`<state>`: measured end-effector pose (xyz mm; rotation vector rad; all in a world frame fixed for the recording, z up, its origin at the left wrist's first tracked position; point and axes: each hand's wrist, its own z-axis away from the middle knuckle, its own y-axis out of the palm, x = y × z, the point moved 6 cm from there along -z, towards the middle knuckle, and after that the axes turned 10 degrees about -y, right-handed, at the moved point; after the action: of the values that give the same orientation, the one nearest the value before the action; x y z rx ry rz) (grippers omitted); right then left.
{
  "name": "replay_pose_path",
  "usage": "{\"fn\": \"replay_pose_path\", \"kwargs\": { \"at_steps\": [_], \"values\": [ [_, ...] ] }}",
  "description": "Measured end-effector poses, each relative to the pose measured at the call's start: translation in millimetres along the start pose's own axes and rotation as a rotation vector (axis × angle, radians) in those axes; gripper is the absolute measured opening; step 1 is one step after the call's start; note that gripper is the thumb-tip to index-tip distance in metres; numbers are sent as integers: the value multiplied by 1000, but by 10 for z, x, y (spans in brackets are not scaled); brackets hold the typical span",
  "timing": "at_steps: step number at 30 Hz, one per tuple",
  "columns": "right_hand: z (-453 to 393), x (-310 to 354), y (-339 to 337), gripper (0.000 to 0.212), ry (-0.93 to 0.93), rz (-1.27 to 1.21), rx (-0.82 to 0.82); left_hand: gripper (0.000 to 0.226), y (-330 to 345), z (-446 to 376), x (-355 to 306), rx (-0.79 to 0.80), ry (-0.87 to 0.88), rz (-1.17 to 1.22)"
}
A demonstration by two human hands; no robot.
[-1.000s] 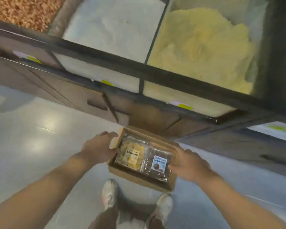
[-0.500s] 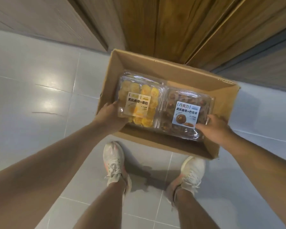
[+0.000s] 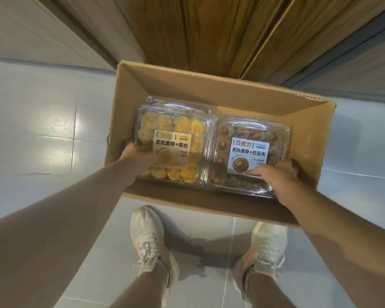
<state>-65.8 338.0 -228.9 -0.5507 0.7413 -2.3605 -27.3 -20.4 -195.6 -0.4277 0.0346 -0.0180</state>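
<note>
Two pale shoes (image 3: 150, 238) stand on grey floor tiles (image 3: 42, 130) at 6 o'clock. Just beyond them lies an open box (image 3: 209, 90), centre frame. Inside it, two clear packs sit side by side, touching. The left hand (image 3: 140, 155) grips the near-left corner of the yellow pack (image 3: 176, 134) at 9 o'clock, its fingers hidden by the plastic. The right hand (image 3: 278, 176) pinches the near-right corner of the brown pack (image 3: 251, 150) at 3 o'clock, thumb on the lid, fingers curled round the edge. Wooden panels (image 3: 209, 30) stand at 12 o'clock.
</note>
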Motion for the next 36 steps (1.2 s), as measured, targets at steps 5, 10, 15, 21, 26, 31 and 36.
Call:
{"fn": "replay_pose_path", "kwargs": {
  "at_steps": [5, 10, 15, 21, 26, 31, 36],
  "values": [
    [402, 183, -266, 112, -103, 91, 20, 86, -258, 231, -26, -115, 77, -119],
    [611, 341, -302, 84, -323, -21, 55, 70, -265, 412, -119, -119, 218, -171],
    [476, 395, -296, 67, -348, 167, 141, 71, -243, 351, -223, -22, 264, -252],
    [668, 451, -323, 72, -422, 82, 230, 54, -296, 435, -157, 125, 355, -204],
    [1033, 490, -543, 67, -475, 1, 214, 31, -490, 809, -193, 167, 418, -70],
    [1528, 543, -1190, 70, -534, -51, 179, 44, -852, 1534, -247, 262, 508, 47],
    [2313, 815, -2164, 59, -545, -106, 179, 51, -1471, 2696, -278, 303, 588, 56]
  ]
}}
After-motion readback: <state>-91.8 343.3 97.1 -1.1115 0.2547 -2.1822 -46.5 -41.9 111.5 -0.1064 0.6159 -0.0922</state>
